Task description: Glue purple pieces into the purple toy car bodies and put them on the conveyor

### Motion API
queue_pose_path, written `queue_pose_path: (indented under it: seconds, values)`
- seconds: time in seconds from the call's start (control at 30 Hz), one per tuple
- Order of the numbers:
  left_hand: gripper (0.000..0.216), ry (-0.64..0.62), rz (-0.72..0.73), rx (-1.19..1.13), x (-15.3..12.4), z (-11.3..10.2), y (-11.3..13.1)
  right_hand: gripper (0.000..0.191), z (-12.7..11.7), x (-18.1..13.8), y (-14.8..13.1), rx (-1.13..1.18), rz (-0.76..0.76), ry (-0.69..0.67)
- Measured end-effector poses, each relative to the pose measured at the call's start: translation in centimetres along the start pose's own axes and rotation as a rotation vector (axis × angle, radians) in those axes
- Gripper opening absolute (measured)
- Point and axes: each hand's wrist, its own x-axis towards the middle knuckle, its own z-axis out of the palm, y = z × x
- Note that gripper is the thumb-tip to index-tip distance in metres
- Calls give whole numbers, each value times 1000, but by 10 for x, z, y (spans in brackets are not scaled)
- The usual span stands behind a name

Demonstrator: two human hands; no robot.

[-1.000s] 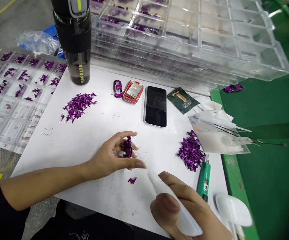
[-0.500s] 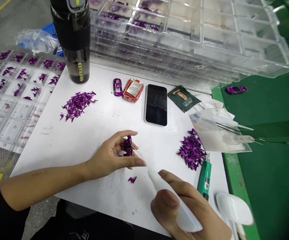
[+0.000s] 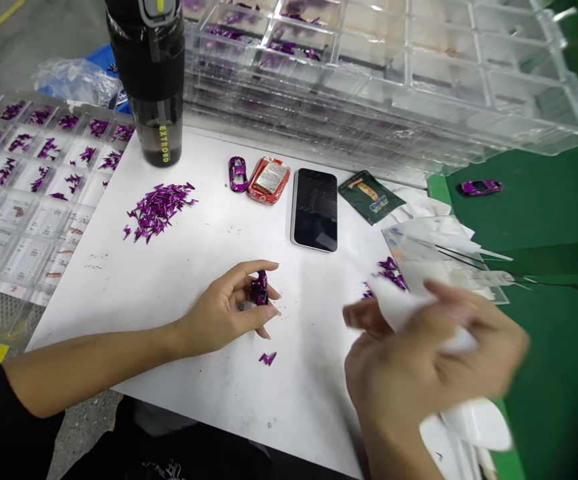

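Note:
My left hand (image 3: pixel 229 310) pinches a small purple toy car body (image 3: pixel 259 290) upright just above the white board (image 3: pixel 209 240). One loose purple part (image 3: pixel 267 359) lies on the board just below that hand. My right hand (image 3: pixel 429 370) is blurred by motion at the lower right, closed round a white squeeze bottle (image 3: pixel 419 317) whose tip points up and left. It hovers over a pile of purple parts (image 3: pixel 389 275), which it mostly hides. A second pile of purple parts (image 3: pixel 159 208) lies at the board's left.
A dark drink bottle (image 3: pixel 151 80) stands at the back left. Near it lie a purple car (image 3: pixel 237 174), a red packet (image 3: pixel 267 180), a phone (image 3: pixel 315 209) and a green sachet (image 3: pixel 369 197). Stacked clear compartment trays (image 3: pixel 393 87) fill the back; a parts tray (image 3: pixel 33 180) sits left.
My right hand has swung the white bottle away from the car body, up and to the right over the right pile. My left hand has stayed put with the car body.

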Motion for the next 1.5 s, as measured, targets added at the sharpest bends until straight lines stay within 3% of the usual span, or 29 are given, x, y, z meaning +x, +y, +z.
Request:
queue_pose_path:
  seconds: [0.07,0.2,0.27,0.3,0.37,0.4,0.43,0.47,0.5,0.53,0.6,0.7,0.8,0.87,0.97,1.1,1.23,1.3,1.43,1.5]
  values:
    - [51,11,-15,-20,0,0,0,35,15,11,7,-28,48,14]
    - [46,51,-62,-43,-1,3,5,26,28,18,24,-209,90,-134]
    - [44,54,-75,-41,-3,3,6,36,26,16,28,-240,50,-122]
    - [44,51,-84,-45,-4,4,6,45,23,15,27,-246,-24,-53]
    - [45,36,-108,-45,-6,3,5,57,17,12,17,-244,-350,256]
    - [45,29,-118,-30,-7,3,4,54,14,11,7,-239,-554,386]
    - [45,19,-118,0,-7,2,4,47,14,11,-6,-231,-718,427]
    - [43,9,-103,51,-7,2,4,39,18,12,-21,-223,-812,364]
    - [40,1,-75,120,-7,1,4,33,25,15,-37,-219,-827,170]
    - [36,-6,-43,195,-7,0,5,27,37,19,-53,-198,-726,-70]
    - [31,-7,-8,299,-7,-1,6,11,72,32,-78,-144,-593,-379]
    - [38,-10,-47,279,-6,-2,8,13,136,56,-89,-156,-354,-803]
    - [46,-3,-74,248,-5,-2,7,14,180,72,-77,-196,-329,-881]
    - [45,-7,-65,271,-5,-2,7,5,190,74,-68,-197,-359,-881]
    - [40,-39,-23,371,-5,-3,6,10,177,72,-64,-182,-387,-872]
    - [35,-68,2,404,-5,-3,4,10,121,67,-69,-139,-373,-836]
    - [45,27,-16,73,-5,-1,3,20,55,42,-63,-81,-226,-577]
    - [51,85,-22,-98,-4,0,5,26,33,24,-51,-6,-135,-450]
    - [52,149,39,-186,0,-2,9,27,19,-3,-24,98,42,-393]
    - [53,129,48,-183,2,-3,9,27,19,-8,-13,93,41,-423]
